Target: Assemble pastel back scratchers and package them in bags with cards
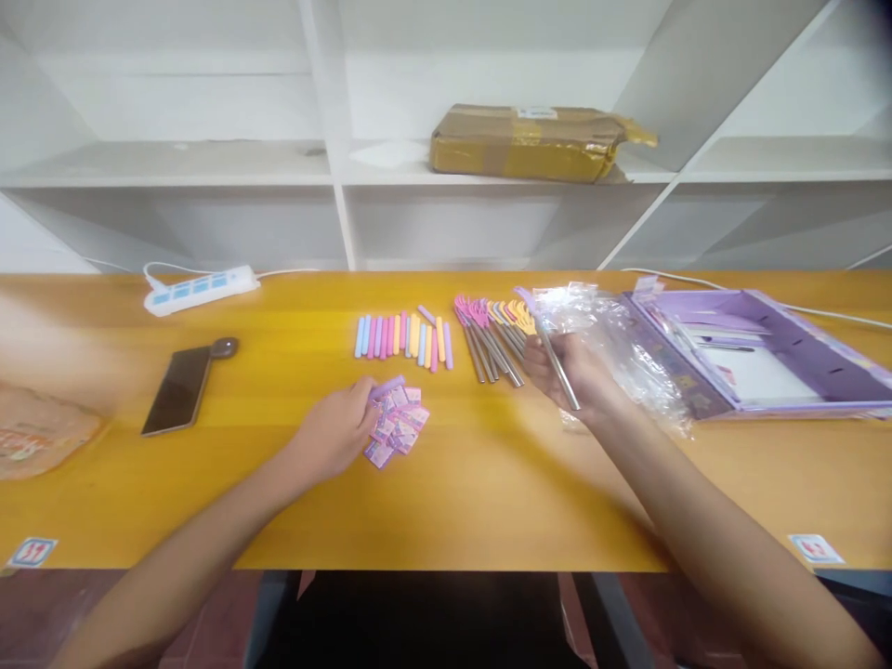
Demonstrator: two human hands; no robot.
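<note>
My left hand (pixel 334 429) is closed around a short purple tube (pixel 387 386), just above a loose pile of small printed pink and purple cards (pixel 399 427). In my right hand (pixel 568 372) is a back scratcher (pixel 557 362) with a thin metal rod and a purple head, tilted with the head up and away from me. Close to the left of that hand lies a bunch of back scratchers (pixel 491 344) with pink, purple and yellow claw heads and metal rods. Short pastel tubes (pixel 390 336) in blue, purple, pink and yellow lie in a row farther left.
Crumpled clear plastic (pixel 627 362) lies beside an open purple box (pixel 739 400) on the right. To the left are a phone (pixel 177 390), a dark mouse-like object (pixel 224 347), a power strip (pixel 202 290) and an orange bag (pixel 42 432). A taped carton (pixel 526 144) sits on the shelf.
</note>
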